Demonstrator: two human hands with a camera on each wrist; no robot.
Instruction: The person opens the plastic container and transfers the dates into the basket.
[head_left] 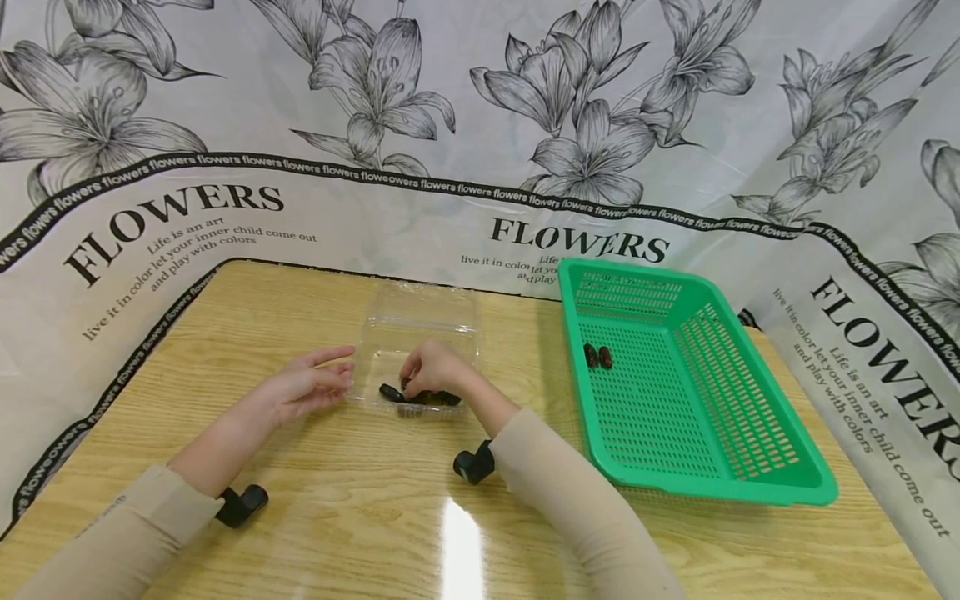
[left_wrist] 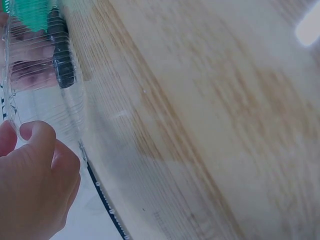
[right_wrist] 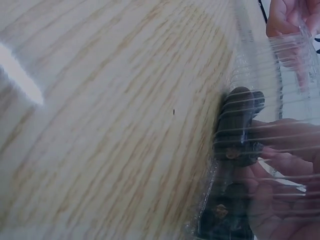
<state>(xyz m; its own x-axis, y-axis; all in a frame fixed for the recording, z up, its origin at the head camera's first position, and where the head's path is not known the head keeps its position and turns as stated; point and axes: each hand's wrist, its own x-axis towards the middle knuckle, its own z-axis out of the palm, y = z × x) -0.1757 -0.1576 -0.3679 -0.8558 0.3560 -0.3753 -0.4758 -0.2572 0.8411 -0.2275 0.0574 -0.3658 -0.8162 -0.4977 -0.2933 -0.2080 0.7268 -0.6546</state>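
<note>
Right hand pinches a date inside a clear box

At the far left, a white cloth (head_left: 180,275) printed with black flowers and lettering runs along the edge of the desk (head_left: 352,508) and continues behind it to the right. A beige sleeve leads to the left hand (head_left: 311,390), which has a black wrist camera (head_left: 242,506) beneath its wrist. Its fingers are loosely extended, with the tips at the left wall of a clear plastic box (head_left: 377,365); how firmly they touch it I cannot tell.

The box stands on the desk with its lid (head_left: 423,307) folded back on the far side. Dark dates (head_left: 391,392) lie inside along the near wall, the leftmost one tilted. The right hand (head_left: 437,369) reaches into the box from the right, its bent fingers and thumb closed on a small dark date (head_left: 406,384), partly hidden by the fingers.

Farther right, well apart from the box, stands a green basket (head_left: 720,490) with slotted walls. Two reddish-brown dates (head_left: 605,358) lie side by side on its floor, near the left wall.
</note>
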